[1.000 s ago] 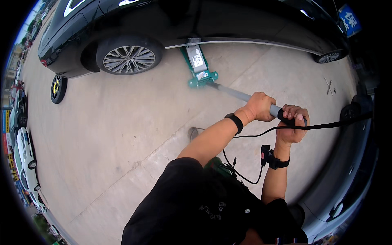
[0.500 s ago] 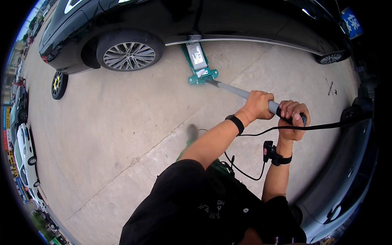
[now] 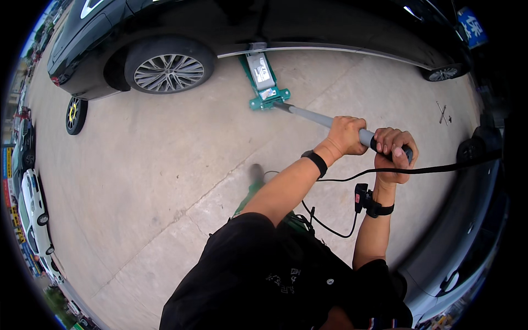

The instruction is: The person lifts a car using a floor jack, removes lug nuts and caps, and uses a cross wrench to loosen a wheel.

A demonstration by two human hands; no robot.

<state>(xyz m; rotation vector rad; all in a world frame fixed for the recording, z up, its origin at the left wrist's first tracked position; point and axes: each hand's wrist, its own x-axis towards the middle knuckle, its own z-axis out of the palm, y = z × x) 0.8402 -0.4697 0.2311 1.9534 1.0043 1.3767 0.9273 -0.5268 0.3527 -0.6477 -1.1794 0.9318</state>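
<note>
I stand on pale outdoor concrete [image 3: 137, 181], a thin seam running across it from about eight o'clock up towards one. A black car [image 3: 330, 27] spans the top of my view, its multi-spoke rear wheel [image 3: 169, 72] between ten and eleven and its front wheel [image 3: 443, 73] at two. Parked white cars [image 3: 37, 214] line the far rim between eight and nine.

At twelve o'clock the green trolley jack [image 3: 262, 77] reaches under the car's sill [image 3: 330, 49]; I cannot tell whether its saddle touches metal. Its grey jack handle [image 3: 313, 116] slants out towards four o'clock, into my grip. My left hand [image 3: 348, 135] is wrapped round the grey tube, and my right hand [image 3: 395, 151], just beside it, is curled over the black end. A black cable [image 3: 429, 170] passes in front of my right hand's heel.

A grey car [image 3: 440, 258] bounds me at four o'clock, close to my right elbow's side. A cross-shaped wheel wrench [image 3: 442, 113] lies between two and three, well apart from my hands, and a yellow-centred wheel [image 3: 76, 115] sits near the rear bumper, between nine and ten. The widest open concrete spreads from seven to ten, beyond my left forearm
</note>
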